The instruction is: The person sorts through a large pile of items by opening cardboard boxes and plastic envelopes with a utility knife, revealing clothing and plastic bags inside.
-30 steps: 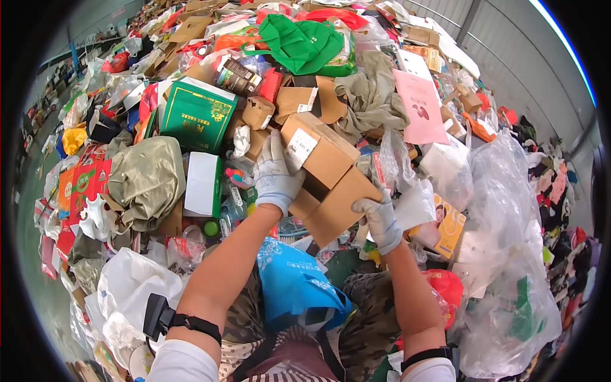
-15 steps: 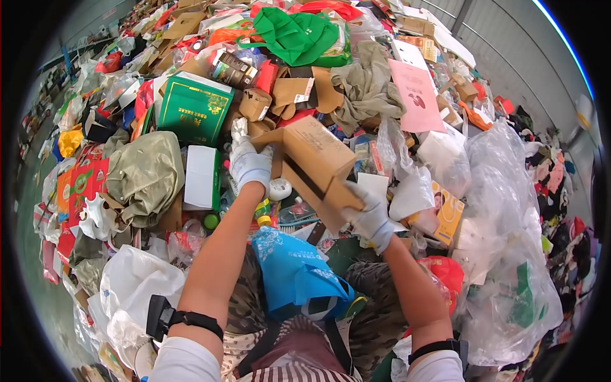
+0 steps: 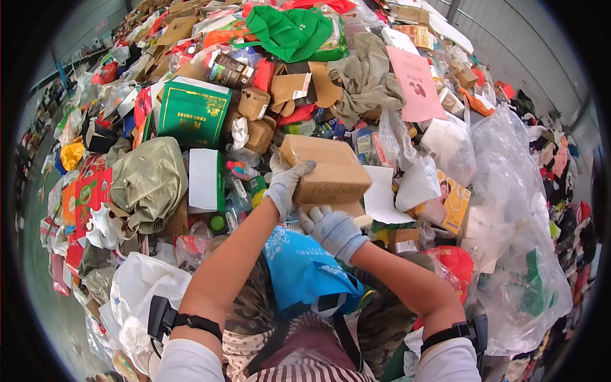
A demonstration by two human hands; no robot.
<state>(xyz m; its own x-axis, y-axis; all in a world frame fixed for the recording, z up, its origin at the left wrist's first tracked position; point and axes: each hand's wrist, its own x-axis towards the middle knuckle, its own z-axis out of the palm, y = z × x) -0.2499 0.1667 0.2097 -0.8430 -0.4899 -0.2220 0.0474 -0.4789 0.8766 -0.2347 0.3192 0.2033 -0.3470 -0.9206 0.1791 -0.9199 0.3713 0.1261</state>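
Observation:
A brown cardboard box (image 3: 331, 167) is held up in front of me, with a flap hanging at its lower side. My left hand (image 3: 286, 183), in a pale work glove, is closed on the box's left end, its thumb across the top. My gloved right hand (image 3: 334, 233) is at the near lower edge, fingers on the flap; its fingertips are partly hidden there. Right below, a blue patterned bag (image 3: 305, 267) lies between my legs. A white sheet (image 3: 380, 197) is just right of the box.
Mixed waste is heaped all around. A green box (image 3: 193, 113) and an olive cloth bundle (image 3: 149, 184) lie to the left. At the far side are a green bag (image 3: 289, 32) and a grey-green cloth (image 3: 366, 79). Clear plastic sheeting (image 3: 509, 172) spreads on the right.
The box has turned, bringing its printed side toward me. My left hand shifted right and down onto its end. My right hand moved left from the box's right end to below it.

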